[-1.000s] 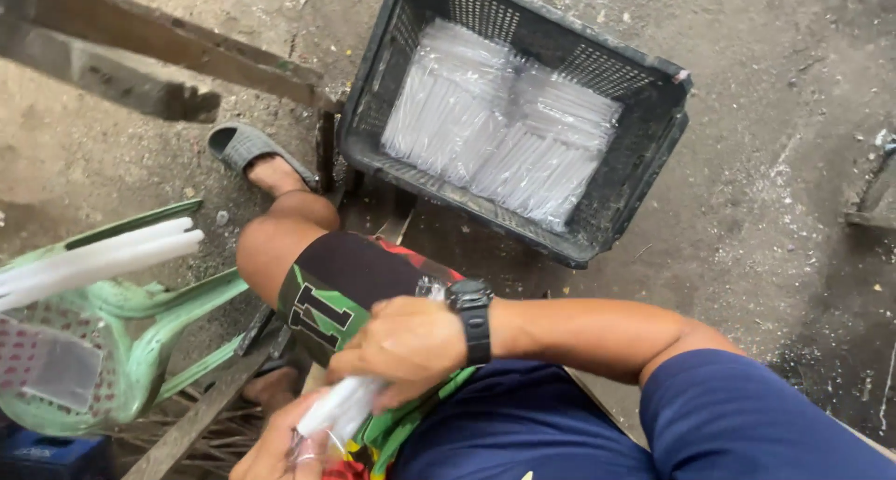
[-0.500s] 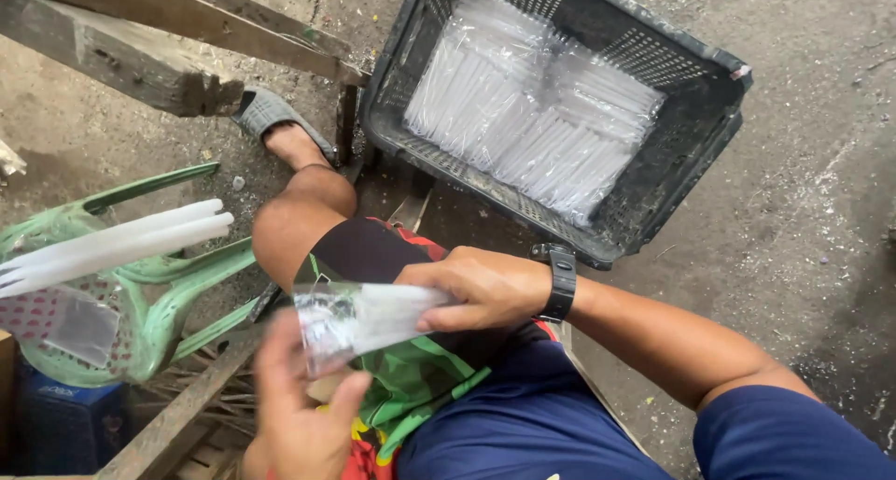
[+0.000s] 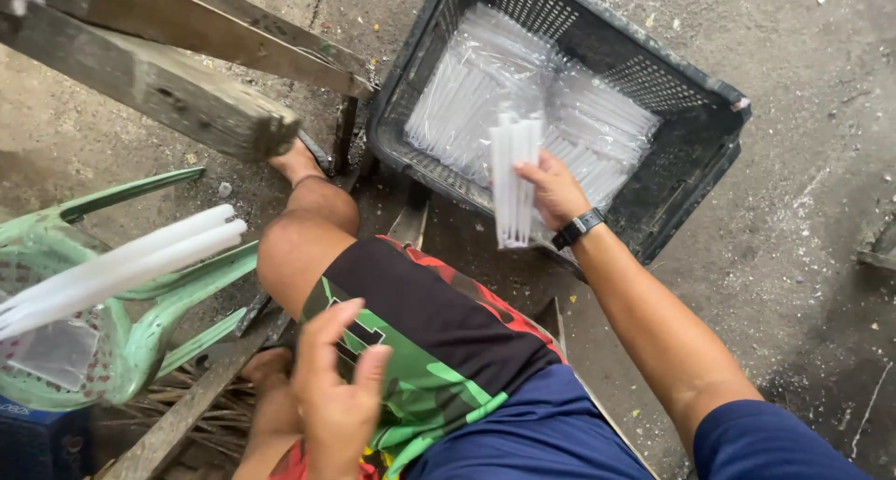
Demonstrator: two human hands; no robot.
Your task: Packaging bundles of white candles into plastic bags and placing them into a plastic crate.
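Head view looks down on our lap, where our left hand (image 3: 338,401) hovers open above the patterned shorts (image 3: 425,335), fingers loose and holding nothing. At our left side, loose white candles (image 3: 121,265) lie across a green plastic chair (image 3: 140,335). Further out, our right hand (image 3: 553,192), with a black wristwatch (image 3: 579,227), grips a clear packet of white candles (image 3: 515,179) upright, just over the near rim of the black plastic crate (image 3: 691,195). Inside the crate, more such packets (image 3: 523,102) lie flat side by side. A wooden beam (image 3: 159,92) crosses the top left. To do this well, we judge the packet should be laid flat and parallel to the others, lowered gently so the candles do not crack.
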